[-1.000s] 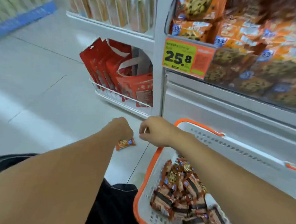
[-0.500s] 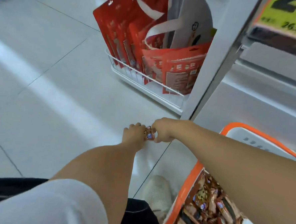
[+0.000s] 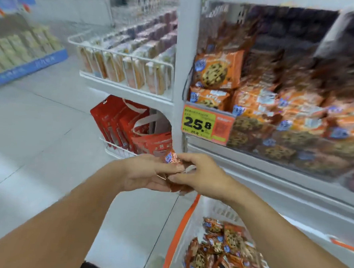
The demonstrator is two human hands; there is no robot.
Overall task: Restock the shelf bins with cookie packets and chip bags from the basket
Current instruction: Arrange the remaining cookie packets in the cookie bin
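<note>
centre of frame: a small cookie packet [image 3: 173, 159] pinched between both hands, the left hand [image 3: 146, 173] beneath with fingers curled on it, the right hand [image 3: 198, 172] gripping from above; a second packet may lie under it, the blur prevents certainty. lower right: basket [image 3: 178, 233] with orange rim, holding more cookie packets [image 3: 222, 254]. right: shelf bin [image 3: 294, 161] of orange cookie bags behind a price tag [image 3: 206, 125]. centre left: red bags [image 3: 118, 122] on a low rack.
</note>
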